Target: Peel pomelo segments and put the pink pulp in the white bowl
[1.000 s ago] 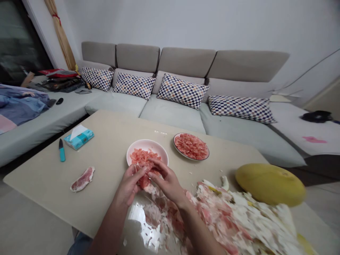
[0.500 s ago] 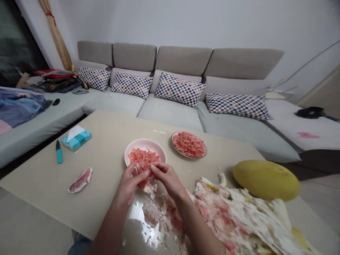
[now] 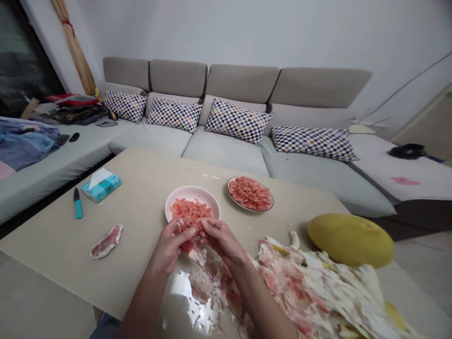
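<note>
Pink pulp (image 3: 187,207) lay loose in a white bowl (image 3: 192,189), and more of it was heaped over a plate (image 3: 236,201) just beyond, to the right, so a good share of the peeling looked done. Left over were the piece of fruit (image 3: 189,246) in the hands, a segment (image 3: 106,242) with pale skin on it, off to the left on the bench (image 3: 141,188), and a large yellow fruit (image 3: 349,239) on the right, which seemed whole on the side in view. Beside that fruit, peel scraps (image 3: 318,282) spread in a wide pile towards the person. The piece of fruit was at the near edge of the bowl, the left hand (image 3: 168,242) gripping it and the right hand (image 3: 225,241) closed in a pinch on its flesh. Its paler end seemed to point back towards the person and slightly right, with the long axis perhaps slanting from far left to near right; fingers hid too much to be certain. The segment's long axis ran from near left to far right.
</note>
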A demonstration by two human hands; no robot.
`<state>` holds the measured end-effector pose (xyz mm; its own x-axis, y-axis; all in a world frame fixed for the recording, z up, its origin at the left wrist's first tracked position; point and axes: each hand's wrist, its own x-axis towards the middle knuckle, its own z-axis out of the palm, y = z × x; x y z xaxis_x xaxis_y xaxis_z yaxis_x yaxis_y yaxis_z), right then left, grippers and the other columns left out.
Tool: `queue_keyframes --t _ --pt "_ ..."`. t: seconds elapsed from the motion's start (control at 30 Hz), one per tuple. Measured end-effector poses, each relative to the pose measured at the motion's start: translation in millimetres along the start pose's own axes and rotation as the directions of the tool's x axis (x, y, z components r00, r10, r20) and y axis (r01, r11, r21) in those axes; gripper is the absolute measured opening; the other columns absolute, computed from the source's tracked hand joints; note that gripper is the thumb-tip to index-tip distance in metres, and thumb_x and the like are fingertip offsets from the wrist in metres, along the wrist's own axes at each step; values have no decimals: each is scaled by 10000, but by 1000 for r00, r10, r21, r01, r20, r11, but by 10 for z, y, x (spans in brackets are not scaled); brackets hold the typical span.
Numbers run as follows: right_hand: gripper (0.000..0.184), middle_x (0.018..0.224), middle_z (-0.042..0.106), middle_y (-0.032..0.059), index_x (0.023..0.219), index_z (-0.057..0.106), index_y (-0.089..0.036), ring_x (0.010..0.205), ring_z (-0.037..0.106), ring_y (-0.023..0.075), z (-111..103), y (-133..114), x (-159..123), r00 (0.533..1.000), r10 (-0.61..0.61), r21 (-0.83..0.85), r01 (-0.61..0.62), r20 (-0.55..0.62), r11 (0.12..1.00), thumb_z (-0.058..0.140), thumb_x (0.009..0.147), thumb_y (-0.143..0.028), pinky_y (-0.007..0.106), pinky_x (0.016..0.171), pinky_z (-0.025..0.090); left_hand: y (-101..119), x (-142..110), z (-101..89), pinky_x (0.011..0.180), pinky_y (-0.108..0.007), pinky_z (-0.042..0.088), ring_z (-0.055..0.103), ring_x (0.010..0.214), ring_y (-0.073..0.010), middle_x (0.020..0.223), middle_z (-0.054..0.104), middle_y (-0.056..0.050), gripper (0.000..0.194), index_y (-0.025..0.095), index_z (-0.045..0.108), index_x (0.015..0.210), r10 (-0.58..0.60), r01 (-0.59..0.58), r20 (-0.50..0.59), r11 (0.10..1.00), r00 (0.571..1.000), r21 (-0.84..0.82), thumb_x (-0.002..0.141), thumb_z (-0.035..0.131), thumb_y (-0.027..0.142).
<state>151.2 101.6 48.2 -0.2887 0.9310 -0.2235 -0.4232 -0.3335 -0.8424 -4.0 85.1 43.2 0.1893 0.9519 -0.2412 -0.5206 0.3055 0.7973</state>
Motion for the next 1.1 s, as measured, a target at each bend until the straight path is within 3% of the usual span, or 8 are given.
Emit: queue_keyframes --t 0.27,0.47,0.57,0.7,0.83,0.9,1.0,1.1 --pt "376 607 583 -28 778 720 -158 517 543 86 -23 4 10 1000 1 -19 -1 14 1000 874 617 -460 214 547 505 5 12 -19 697 -293 547 689 747 -180 874 719 -54 287 166 607 873 -3 5 46 999 999 -36 701 824 241" --pt "377 612 572 -24 737 699 -151 535 542 91 -24 22 4 999 -1 -44 3 47 999 851 644 -484 227 574 516 27 17 -41 644 -295 552 680 706 -179 820 710 -46 291 168 602 844 -66 74 83 992 994 -99 680 836 221" --pt "382 642 596 -15 806 710 -160 573 561 111 -89 14 22 990 -137 -148 131 -31 980 820 677 -503 252 603 528 74 6 -70 614 -285 557 655 652 -152 785 692 -23 291 169 606 829 -73 80 65 990 995 -112 667 844 213" --pt "378 895 699 49 954 726 -195 781 641 189 -232 -40 63 911 -388 -407 305 -138 861 767 731 -497 350 757 550 105 4 -106 577 -248 554 603 574 -102 696 643 19 297 168 600 813 -59 58 -5 993 998 -105 659 851 207" --pt "351 1230 656 89 1114 713 -246 1152 583 263 -208 -55 43 815 -577 -705 379 -54 600 719 795 -393 446 1021 440 69 21 -60 618 -288 584 625 614 -120 738 662 8 317 165 605 824 -37 32 -40 993 999 -115 650 860 238" --pt "305 1196 673 89 1120 709 -245 1128 602 252 -113 -27 3 828 -561 -736 383 5 559 680 839 -361 431 1009 451 51 28 -20 634 -288 585 650 668 -136 818 692 -15 313 164 619 854 -18 13 -40 993 999 -116 664 852 250" --pt "186 1048 712 72 999 733 -226 970 658 223 44 22 -57 868 -491 -726 386 76 570 685 847 -322 373 903 506 40 27 18 664 -247 565 665 709 -133 823 700 -26 284 154 627 833 22 -24 -27 994 999 -109 682 842 262" --pt "114 937 721 56 901 735 -208 899 664 212 120 43 -82 856 -511 -715 402 72 572 715 818 -284 340 837 520 40 15 26 634 -209 535 650 662 -112 741 668 0 289 156 607 778 43 -46 -31 995 999 -91 675 845 283"
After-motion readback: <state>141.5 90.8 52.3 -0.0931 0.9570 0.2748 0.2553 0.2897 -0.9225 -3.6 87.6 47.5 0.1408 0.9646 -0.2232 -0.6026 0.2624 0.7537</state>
